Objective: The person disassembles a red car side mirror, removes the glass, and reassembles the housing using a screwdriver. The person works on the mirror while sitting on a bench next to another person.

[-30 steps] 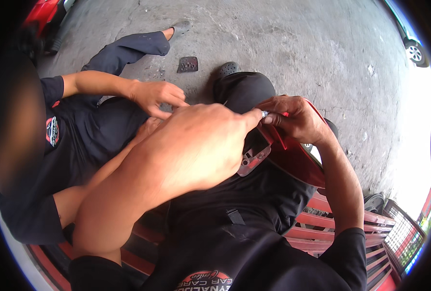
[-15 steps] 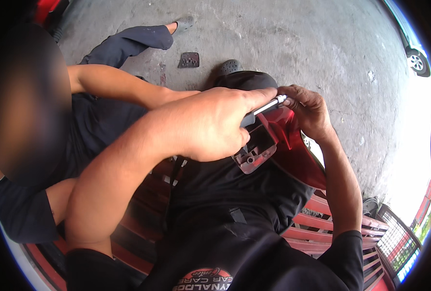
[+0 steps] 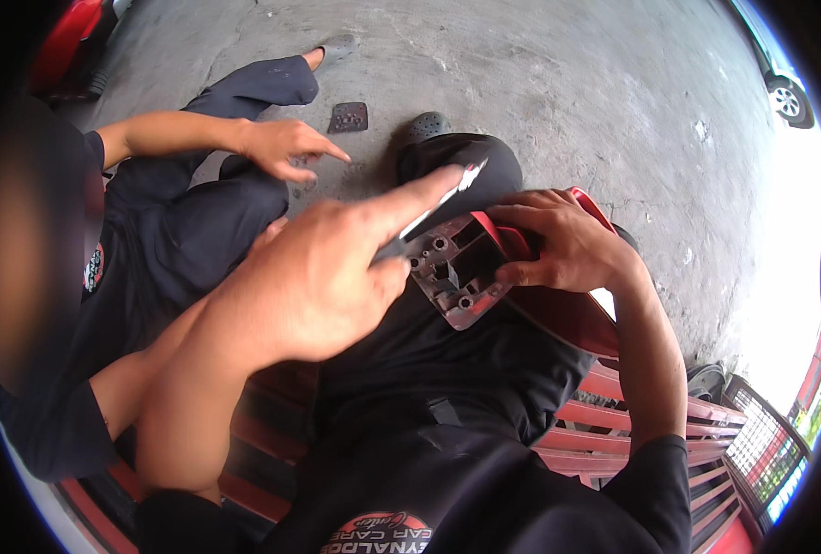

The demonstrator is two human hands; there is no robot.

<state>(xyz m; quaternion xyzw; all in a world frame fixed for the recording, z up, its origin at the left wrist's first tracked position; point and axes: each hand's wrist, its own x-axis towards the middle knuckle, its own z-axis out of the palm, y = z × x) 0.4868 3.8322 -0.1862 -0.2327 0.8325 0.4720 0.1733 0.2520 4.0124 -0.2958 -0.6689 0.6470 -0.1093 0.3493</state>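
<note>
My left hand (image 3: 309, 282) is closed around a screwdriver (image 3: 469, 177) with a dark handle and pale metal shaft, the index finger stretched along the shaft. Motion blurs its tip, which points up and away over my knee. Across my lap lies a glossy red car part (image 3: 567, 319), curved like a lamp or body trim. Joined to it is a dark plastic housing (image 3: 466, 303) with square openings and round screw bosses, facing up. My right hand (image 3: 572, 242) grips the red part, thumb at the housing's edge and fingers over the far side. The screwdriver is apart from the housing.
To my left a person sits close by; that person's hand (image 3: 286, 148) is held out over the floor. A dark flat plate (image 3: 349, 117) lies on the concrete (image 3: 540, 83). Under me is a red slatted bench (image 3: 604, 411). A car wheel (image 3: 789, 102) shows far right.
My left hand has drawn back leftward with the screwdriver, away from my right fingers. My right hand has shifted from the tool's tip onto the red part. The other person's hand has moved back left.
</note>
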